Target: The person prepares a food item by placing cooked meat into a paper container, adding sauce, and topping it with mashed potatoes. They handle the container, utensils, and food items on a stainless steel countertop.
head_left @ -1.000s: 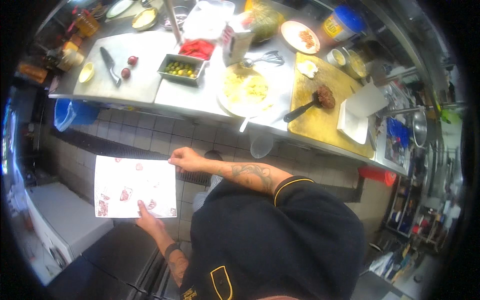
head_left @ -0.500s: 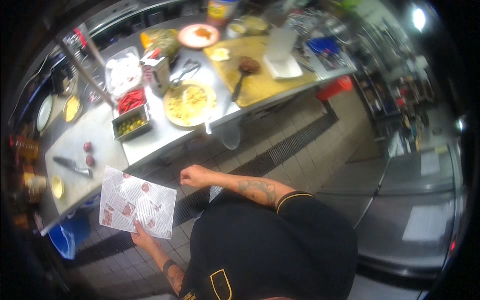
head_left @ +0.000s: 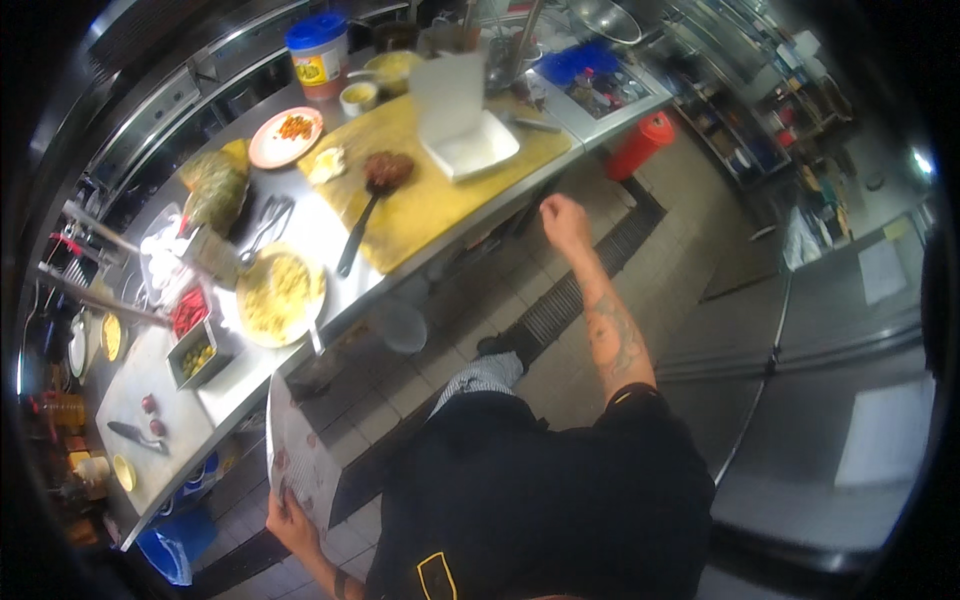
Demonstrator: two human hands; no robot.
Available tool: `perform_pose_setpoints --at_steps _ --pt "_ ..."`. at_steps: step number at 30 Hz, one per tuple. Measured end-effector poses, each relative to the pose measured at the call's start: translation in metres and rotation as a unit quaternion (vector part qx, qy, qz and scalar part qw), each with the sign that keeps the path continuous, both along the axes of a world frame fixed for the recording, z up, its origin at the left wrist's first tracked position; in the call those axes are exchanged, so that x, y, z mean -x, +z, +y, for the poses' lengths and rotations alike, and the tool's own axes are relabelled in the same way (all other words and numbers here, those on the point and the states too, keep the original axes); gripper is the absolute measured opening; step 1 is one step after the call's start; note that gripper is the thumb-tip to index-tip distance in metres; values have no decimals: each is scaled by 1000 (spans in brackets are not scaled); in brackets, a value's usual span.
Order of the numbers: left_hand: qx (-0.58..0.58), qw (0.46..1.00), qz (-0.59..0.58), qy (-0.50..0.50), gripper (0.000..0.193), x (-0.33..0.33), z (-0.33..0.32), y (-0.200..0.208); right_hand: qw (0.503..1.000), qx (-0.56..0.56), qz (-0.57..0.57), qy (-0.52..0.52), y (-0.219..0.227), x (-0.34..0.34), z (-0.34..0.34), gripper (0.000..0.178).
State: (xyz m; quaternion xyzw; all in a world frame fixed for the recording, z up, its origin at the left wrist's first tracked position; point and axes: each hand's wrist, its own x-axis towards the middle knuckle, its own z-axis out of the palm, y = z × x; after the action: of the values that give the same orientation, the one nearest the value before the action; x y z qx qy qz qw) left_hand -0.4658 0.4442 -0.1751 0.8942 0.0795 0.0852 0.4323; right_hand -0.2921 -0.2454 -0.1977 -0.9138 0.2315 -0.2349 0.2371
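My left hand (head_left: 290, 522) grips the lower edge of a printed paper sheet (head_left: 310, 465), which hangs tilted beside the counter's front edge. My right hand (head_left: 566, 222) is raised over the floor in front of the counter, its fingers curled in with nothing visible in them. Nearest to it, on the yellow cutting board (head_left: 430, 228), stands an open white takeaway box (head_left: 478, 148) with its lid up. Left of the box, a brown patty (head_left: 389, 168) rests on the head of a black spatula (head_left: 358, 238). A small white and yellow food piece (head_left: 327, 164) lies near the board's left corner.
A pale round dish (head_left: 243, 312) of yellow food sits at the counter edge, its handle jutting out. Tongs (head_left: 268, 222), a pink plate (head_left: 262, 146), an olive container (head_left: 186, 378) and a knife (head_left: 136, 437) lie about. A red cylinder (head_left: 640, 145) stands past the counter's right end.
My body has turned and moved right along the counter. The right hand has swung out forward and to the right. The paper sheet, still in my left hand, has tipped to a steeper angle.
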Motion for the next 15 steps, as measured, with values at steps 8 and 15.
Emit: perform_pose_setpoints --at_steps 8,15 --pt "-121 987 20 105 20 29 -239 16 951 244 92 165 -31 -219 -217 31" --pt "-123 987 98 21 15 23 -420 70 908 146 184 348 -52 -213 -307 34"
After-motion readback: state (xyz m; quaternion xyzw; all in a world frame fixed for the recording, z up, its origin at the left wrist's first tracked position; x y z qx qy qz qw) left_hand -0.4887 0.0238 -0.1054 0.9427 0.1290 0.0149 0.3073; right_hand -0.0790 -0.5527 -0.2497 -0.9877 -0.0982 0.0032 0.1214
